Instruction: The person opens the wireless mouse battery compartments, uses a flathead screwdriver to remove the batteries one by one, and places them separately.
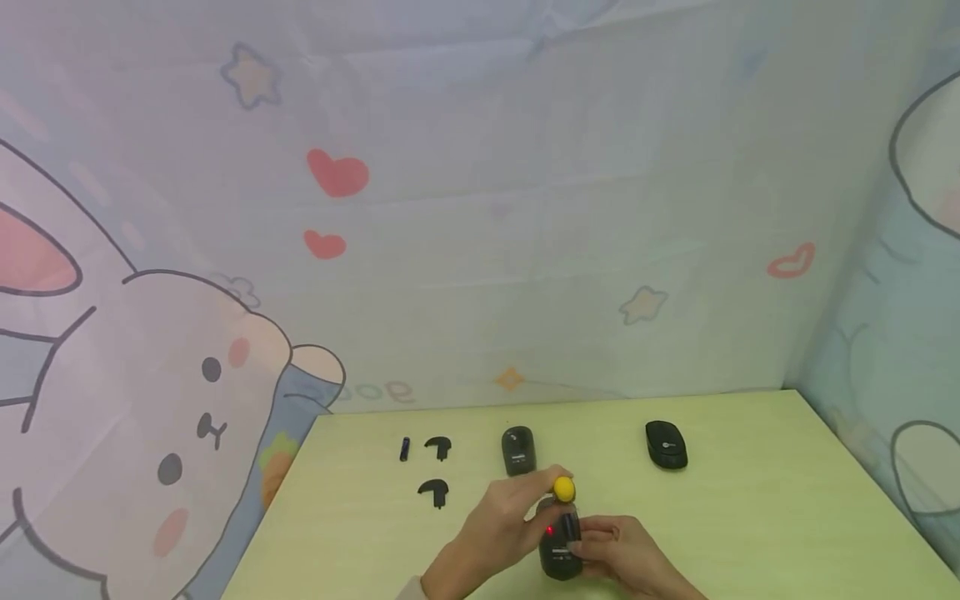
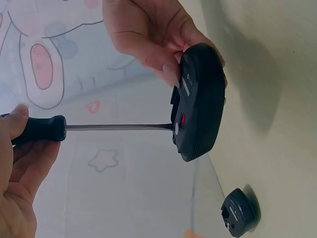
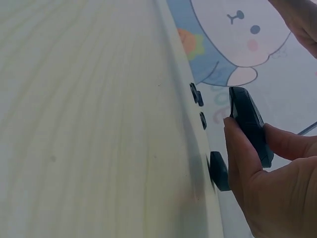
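My left hand (image 1: 498, 525) grips a screwdriver (image 2: 42, 130) with a black handle and a yellow end, standing over a computer mouse (image 1: 558, 554). In the left wrist view, the tip of its metal shaft meets the mouse's underside near a glowing red light. The right hand (image 1: 626, 554) holds this black mouse by its sides, underside up, thumb on one side and fingers on the other. An open recess shows in the underside. Held above the table, the mouse casts a shadow in the left wrist view.
Behind the hands lies a second mouse (image 1: 518, 451), underside up. A third mouse (image 1: 666, 444) rests at the right, logo up. Toward the left are a small battery (image 1: 405, 448) and two black hook-shaped covers, a far cover (image 1: 439, 445) and a near cover (image 1: 435, 490). A printed curtain (image 1: 480, 208) hangs behind the table (image 1: 750, 517).
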### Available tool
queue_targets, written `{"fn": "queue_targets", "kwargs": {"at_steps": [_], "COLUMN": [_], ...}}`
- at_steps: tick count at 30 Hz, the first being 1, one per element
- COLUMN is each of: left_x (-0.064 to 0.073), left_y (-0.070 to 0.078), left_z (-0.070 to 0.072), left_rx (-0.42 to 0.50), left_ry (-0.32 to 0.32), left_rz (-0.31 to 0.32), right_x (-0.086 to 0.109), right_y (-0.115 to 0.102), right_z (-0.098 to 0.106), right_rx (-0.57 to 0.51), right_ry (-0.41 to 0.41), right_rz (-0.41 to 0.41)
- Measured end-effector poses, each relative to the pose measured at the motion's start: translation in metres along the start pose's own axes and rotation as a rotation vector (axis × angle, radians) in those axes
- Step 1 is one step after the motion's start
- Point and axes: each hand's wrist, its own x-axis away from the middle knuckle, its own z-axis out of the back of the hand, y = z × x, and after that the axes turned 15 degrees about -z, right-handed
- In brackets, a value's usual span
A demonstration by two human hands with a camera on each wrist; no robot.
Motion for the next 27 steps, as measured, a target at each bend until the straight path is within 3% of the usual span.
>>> {"fn": "queue_targets", "kwargs": {"at_steps": [5,14,21,27], "left_x": [-0.004,-0.007,-0.008,-0.004], "left_y": [-0.009,-0.027,-0.046,-0.056], "left_z": [0.002,0.006,0.009,0.009], "left_rx": [0.032,0.209,0.239,0.286], "left_ry": [0.012,0.064,0.127,0.132], "left_rz": [0.060,0.181,0.209,0.301], "right_x": [0.000,-0.002,0.001,0.001], "right_y": [-0.001,-0.003,-0.003,-0.004], "right_z": [0.000,-0.001,0.000,-0.001], "right_rx": [0.026,0.070,0.080,0.094], "right_ry": [0.045,0.090,0.055,0.073], "right_rz": [-0.014,-0.015,0.005,-0.009]}}
